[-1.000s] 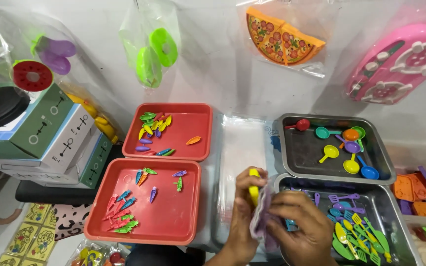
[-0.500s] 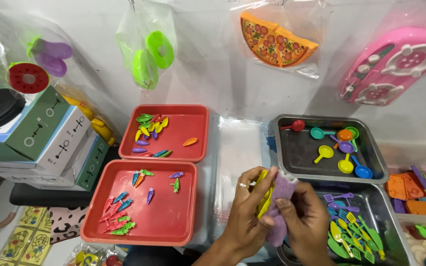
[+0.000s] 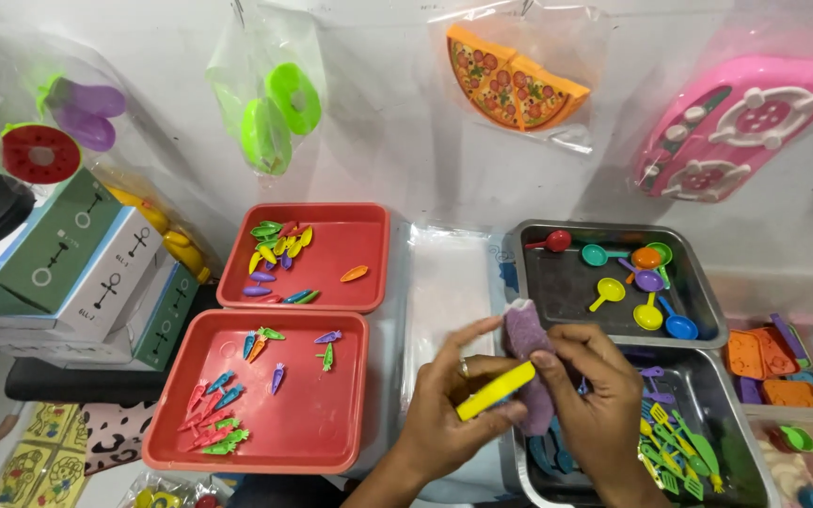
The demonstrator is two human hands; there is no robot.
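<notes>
My left hand (image 3: 449, 404) pinches a small yellow plastic toy utensil (image 3: 495, 390) by its lower end, over the gap between the red trays and the metal trays. My right hand (image 3: 597, 400) presses a purple cloth (image 3: 526, 362) against the upper end of that utensil. Both hands hover above the near metal tray (image 3: 722, 419), which holds several green, purple and blue toy forks and knives (image 3: 675, 447). The far metal tray (image 3: 538, 282) holds several coloured toy spoons (image 3: 646, 277).
Two red trays (image 3: 294, 442) (image 3: 359, 245) at left hold small coloured toy carrots and leaves. Stacked boxes (image 3: 77, 273) stand far left. Bagged toys hang on the wall: pizza (image 3: 515, 80), pink stove (image 3: 741, 122), green pieces (image 3: 275, 113). Orange toy pieces (image 3: 764, 357) lie at right.
The hands have risen and shifted left, away from the near metal tray. The yellow utensil has turned from upright to slanted, and the purple cloth now wraps its upper end.
</notes>
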